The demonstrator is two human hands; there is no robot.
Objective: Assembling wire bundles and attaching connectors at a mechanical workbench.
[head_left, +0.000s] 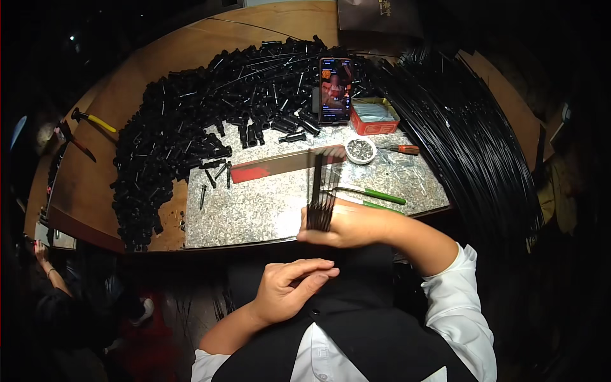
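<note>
In front of the board's near edge, my right hand [347,226] is closed around a bundle of thin black rods [317,181]. The rods stand upright, pale at their upper tips and smeared by motion. Just below, over my lap, my left hand [289,290] has its fingers pressed together, thumb tip close to the fingertips; nothing shows between them. Beyond the rods lies a long brown bar with a red patch [251,172], on a speckled grey board [229,216]. Green-handled pliers [382,196] lie beside my right hand, partly hidden by it.
Black tubular parts [172,121] heap up at left and back; long black rods [464,121] fan out at right. A phone [335,92] stands by a red tin [375,125], a white bowl of small metal pieces [360,151] and an orange-handled screwdriver [404,149]. Another person's hand [42,253] shows far left.
</note>
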